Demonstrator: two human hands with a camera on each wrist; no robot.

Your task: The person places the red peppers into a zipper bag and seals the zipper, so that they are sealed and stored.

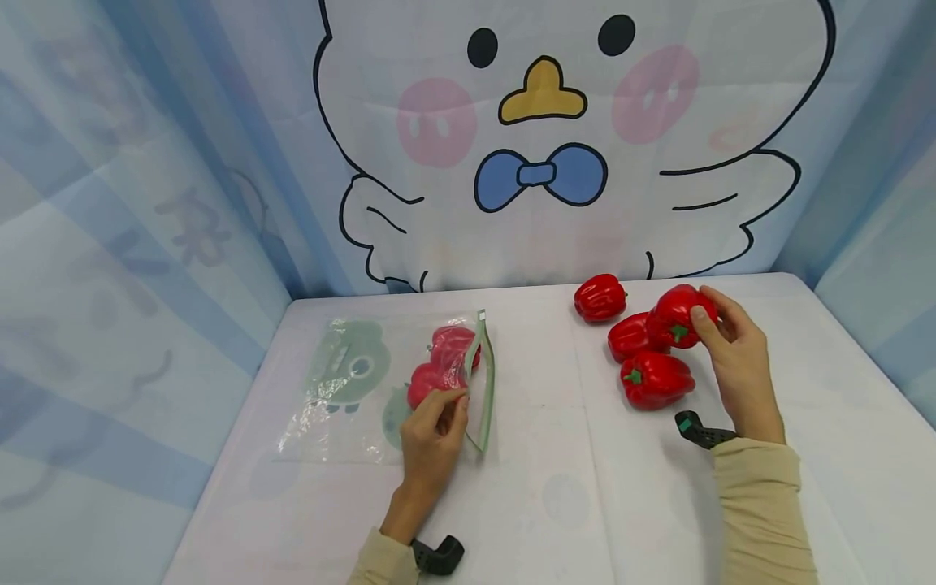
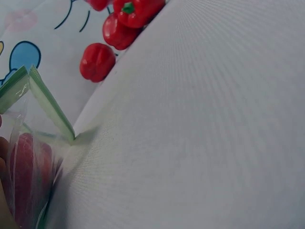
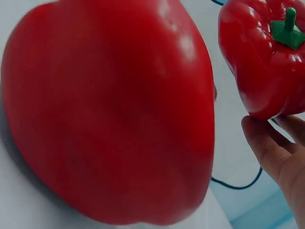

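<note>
On the white table point(image 1: 541, 504) lies a see-through bag point(image 1: 380, 382) at the left; three red peppers point(image 1: 656, 382) lie at the far right.

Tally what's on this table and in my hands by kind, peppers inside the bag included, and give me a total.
Red peppers: 6 (3 on the table, 1 in your right hand, 2 visible inside the bag)
Clear bag with green rim: 1
Total: 7
</note>
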